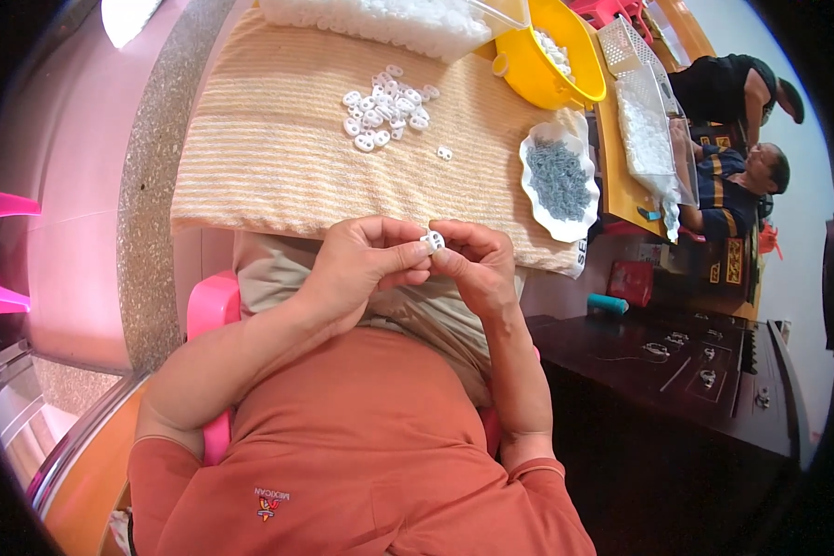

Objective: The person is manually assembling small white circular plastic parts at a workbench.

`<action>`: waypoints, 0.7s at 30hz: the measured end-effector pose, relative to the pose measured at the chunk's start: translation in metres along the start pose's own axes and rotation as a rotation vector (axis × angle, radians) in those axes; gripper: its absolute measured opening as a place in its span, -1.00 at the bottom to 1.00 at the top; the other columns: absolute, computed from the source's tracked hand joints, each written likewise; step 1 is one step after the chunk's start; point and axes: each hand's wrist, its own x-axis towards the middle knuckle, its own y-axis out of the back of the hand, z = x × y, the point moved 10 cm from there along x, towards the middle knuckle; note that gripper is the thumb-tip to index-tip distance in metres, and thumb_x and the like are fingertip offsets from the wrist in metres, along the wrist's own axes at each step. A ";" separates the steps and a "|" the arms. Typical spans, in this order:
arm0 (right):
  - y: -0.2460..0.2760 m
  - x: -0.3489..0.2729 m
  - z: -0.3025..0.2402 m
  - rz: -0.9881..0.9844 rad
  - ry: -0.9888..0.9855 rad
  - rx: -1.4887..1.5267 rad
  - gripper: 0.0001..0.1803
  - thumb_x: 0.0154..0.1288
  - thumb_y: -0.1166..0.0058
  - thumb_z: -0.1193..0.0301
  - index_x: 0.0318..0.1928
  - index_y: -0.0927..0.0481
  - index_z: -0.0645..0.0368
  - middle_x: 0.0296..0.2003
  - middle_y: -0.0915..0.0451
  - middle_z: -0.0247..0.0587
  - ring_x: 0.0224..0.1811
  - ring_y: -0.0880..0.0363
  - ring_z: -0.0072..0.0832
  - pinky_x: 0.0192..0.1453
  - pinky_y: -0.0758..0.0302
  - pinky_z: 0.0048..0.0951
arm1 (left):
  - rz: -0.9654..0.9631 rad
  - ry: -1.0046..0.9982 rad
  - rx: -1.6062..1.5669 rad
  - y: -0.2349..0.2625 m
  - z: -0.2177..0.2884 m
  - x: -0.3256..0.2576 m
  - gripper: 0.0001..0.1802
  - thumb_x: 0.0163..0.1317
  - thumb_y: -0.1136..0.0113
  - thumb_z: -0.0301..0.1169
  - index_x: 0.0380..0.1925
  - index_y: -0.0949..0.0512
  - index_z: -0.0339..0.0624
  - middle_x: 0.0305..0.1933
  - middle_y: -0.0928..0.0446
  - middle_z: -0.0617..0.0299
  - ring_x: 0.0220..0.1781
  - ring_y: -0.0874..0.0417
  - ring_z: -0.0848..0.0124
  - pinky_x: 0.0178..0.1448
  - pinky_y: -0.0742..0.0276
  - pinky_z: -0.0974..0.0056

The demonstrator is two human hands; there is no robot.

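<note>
Between my two hands, just past the near edge of the table, is a small white two-holed plastic piece [435, 241]. The thumb and fingers of my left hand [366, 259] pinch it from one side. My right hand [477, 264] grips its other side, also with thumb and fingertips. Whether a second small part sits between the fingers is hidden. Ahead on the striped towel [268, 153] lies a loose pile of similar white pieces [389, 109], with a single piece [445, 153] apart from it. To the right, a white scalloped dish [531, 190] holds many small, thin grey parts [558, 176].
A clear bin [505, 13] of white parts stands at the far edge, beside a yellow basin [519, 69]. Further right, two people sit near another table [616, 162] with a clear container [653, 153] of white parts. A pink stool [0, 250] stands at left.
</note>
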 end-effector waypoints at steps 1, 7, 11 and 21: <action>-0.001 -0.001 -0.002 0.005 0.005 -0.009 -0.67 0.26 -0.15 0.64 0.05 -0.54 0.38 -0.16 -0.65 -0.10 -0.18 -0.66 -0.45 -0.06 -0.66 -0.44 | 0.004 0.003 0.000 0.000 0.001 -0.001 -0.82 0.22 -0.27 -0.52 -0.19 -0.58 -0.33 -0.26 -0.63 0.19 -0.28 -0.65 0.47 -0.16 -0.64 0.43; -0.001 -0.003 0.003 0.008 0.013 0.065 -0.68 0.24 -0.16 0.66 0.03 -0.55 0.38 -0.16 -0.65 -0.12 -0.17 -0.66 -0.47 -0.07 -0.64 -0.49 | 0.005 0.013 -0.022 -0.001 -0.004 0.000 -0.82 0.21 -0.28 -0.52 -0.20 -0.58 -0.32 -0.27 -0.63 0.18 -0.30 -0.65 0.47 -0.17 -0.65 0.41; 0.000 -0.004 0.005 0.038 -0.005 0.055 -0.68 0.23 -0.17 0.66 0.02 -0.55 0.38 -0.18 -0.65 -0.12 -0.17 -0.66 -0.47 -0.06 -0.64 -0.49 | 0.008 0.019 -0.021 0.000 -0.003 -0.001 -0.82 0.19 -0.30 -0.52 -0.21 -0.58 -0.31 -0.27 -0.63 0.18 -0.29 -0.66 0.46 -0.17 -0.68 0.40; -0.002 -0.005 -0.008 0.042 0.065 0.011 -0.68 0.18 -0.22 0.65 -0.02 -0.57 0.38 -0.17 -0.65 -0.14 -0.15 -0.65 -0.48 -0.04 -0.60 -0.51 | -0.041 0.047 -0.073 -0.005 -0.006 0.001 -0.87 0.25 -0.23 -0.53 -0.20 -0.56 -0.26 -0.21 -0.63 0.17 -0.25 -0.68 0.47 -0.16 -0.70 0.42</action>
